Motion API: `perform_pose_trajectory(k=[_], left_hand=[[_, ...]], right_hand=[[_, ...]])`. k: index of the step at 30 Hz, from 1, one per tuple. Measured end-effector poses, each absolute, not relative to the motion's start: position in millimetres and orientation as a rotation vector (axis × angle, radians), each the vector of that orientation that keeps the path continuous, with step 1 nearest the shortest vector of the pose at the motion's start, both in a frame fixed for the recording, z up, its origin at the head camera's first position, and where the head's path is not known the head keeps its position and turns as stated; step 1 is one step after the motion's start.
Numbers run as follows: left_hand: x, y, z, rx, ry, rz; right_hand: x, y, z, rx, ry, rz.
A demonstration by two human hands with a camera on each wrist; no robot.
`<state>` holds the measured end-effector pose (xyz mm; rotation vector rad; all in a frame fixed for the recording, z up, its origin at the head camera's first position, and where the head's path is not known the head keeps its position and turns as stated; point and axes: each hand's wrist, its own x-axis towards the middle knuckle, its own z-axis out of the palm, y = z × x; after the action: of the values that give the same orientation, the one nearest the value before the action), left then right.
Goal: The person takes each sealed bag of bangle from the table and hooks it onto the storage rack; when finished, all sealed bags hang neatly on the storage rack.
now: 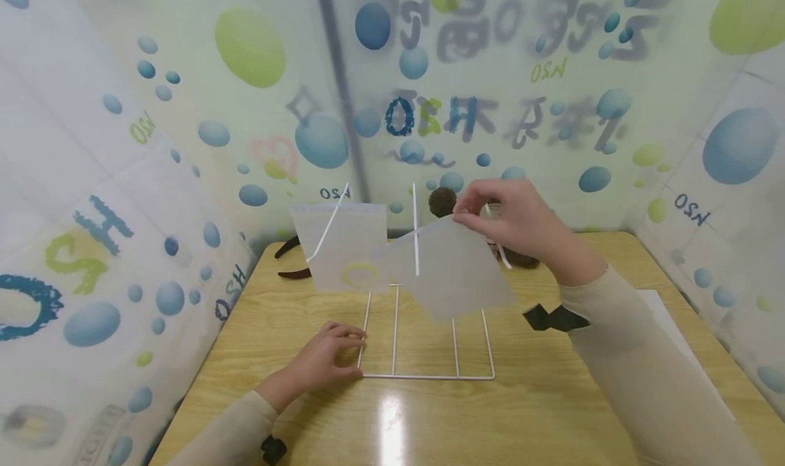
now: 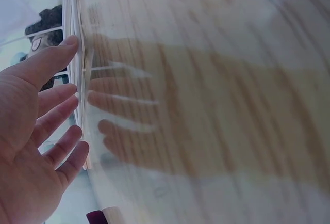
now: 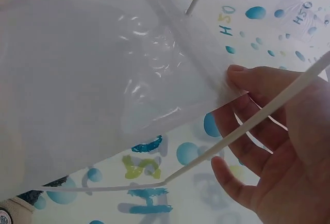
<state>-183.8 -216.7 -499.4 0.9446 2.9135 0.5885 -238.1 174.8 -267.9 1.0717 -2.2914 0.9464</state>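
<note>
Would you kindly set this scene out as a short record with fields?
Right hand: pinches the held bag's edge near a corner
Held bag: translucent plastic, tilted
Left hand: at the near left corner of the white wire rack
Other bag: by the rack's left prong; whether hooked on, unclear
Surface: wood-grain table
Background: brown round object, partly hidden

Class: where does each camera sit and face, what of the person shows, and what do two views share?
Head: worn on the head, facing forward and down at the table and white wire rack; left hand, right hand and sleeves show.
Left wrist: worn on that wrist, facing the rack's edge and the table; the left hand shows.
Right wrist: worn on that wrist, facing a translucent plastic bag; the right hand shows.
Shared: head and right wrist both show the right hand pinching the bag's corner.
</note>
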Motion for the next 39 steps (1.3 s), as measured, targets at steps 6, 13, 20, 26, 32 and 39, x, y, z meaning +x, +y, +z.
perform_pose_trajectory(k=[6, 13, 20, 26, 32, 39], left_hand=[[-186.3, -217.0, -498.0, 0.919, 2.905, 0.595], [-187.4, -219.3, -499.3, 0.917, 2.899, 0.596], [-185.4, -220.1, -501.4, 0.92, 2.899, 0.613], [-185.5, -218.5, -500.7, 0.902, 2.9, 0.603], [-185.0, -217.7, -500.8, 0.906, 2.899, 0.61], [-185.2, -218.1, -498.6, 0.912, 2.9, 0.608]], right_hand=[[-259.2, 176.8, -275.0, 0.984, -2.34, 0.933], [-274.7, 179.3, -280.2, 0.983, -2.374, 0.935], [-263.6, 194.0, -280.3, 1.013, -2.34, 0.927], [-245.7, 223.7, -287.2, 0.962, -2.238, 0.901], [-231.3, 265.1, -307.5, 0.899, -2.283, 0.894], [-225.5, 324.0, -351.6, 0.677, -2.479, 0.822]])
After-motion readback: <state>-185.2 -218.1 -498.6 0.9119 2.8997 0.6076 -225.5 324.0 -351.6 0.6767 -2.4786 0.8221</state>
